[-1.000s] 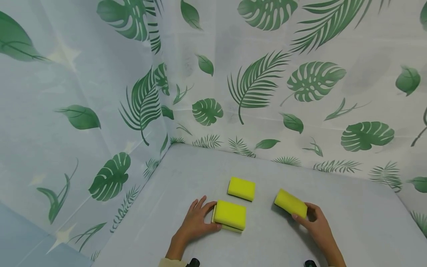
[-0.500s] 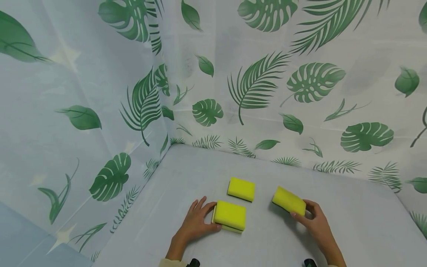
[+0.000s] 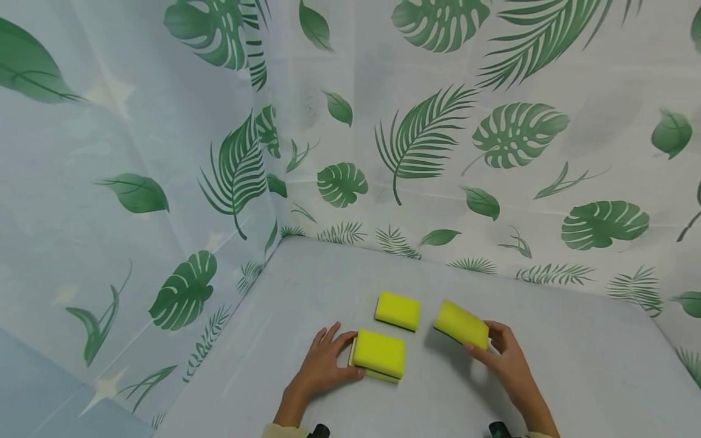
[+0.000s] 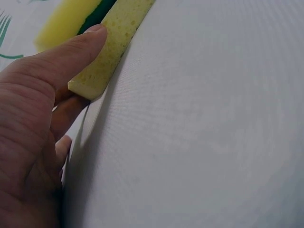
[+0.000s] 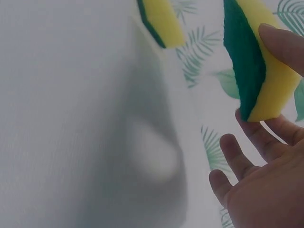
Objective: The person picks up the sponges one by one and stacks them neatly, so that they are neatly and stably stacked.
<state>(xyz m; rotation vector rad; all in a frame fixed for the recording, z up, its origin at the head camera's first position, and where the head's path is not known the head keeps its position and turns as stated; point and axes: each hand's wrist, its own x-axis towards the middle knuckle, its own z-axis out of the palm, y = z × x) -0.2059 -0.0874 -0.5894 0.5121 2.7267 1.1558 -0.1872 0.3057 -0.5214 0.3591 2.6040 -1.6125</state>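
My left hand (image 3: 323,364) grips the lower sponge (image 4: 112,52) of a stack of two by its left end, thumb on the near side and fingers behind. This lower sponge is pale yellow and porous, lying on the table. On top rests a bright yellow sponge (image 3: 379,353) with a dark green scouring layer on its underside. To the right, my right hand (image 3: 506,359) pinches another yellow sponge (image 3: 462,324) between thumb and fingers. It is tilted and held above the table, its shadow below it. Its green scouring side (image 5: 247,59) faces down.
One more yellow sponge (image 3: 397,311), green side down, lies flat on the table just behind the stack. White cloth covers the table (image 3: 306,280). Leaf-printed curtains (image 3: 427,201) rise along the back and left edges.
The right hand has moved its sponge leftward and slightly away from me, closer to the stack and the back sponge. The left hand and the stack have stayed in place.
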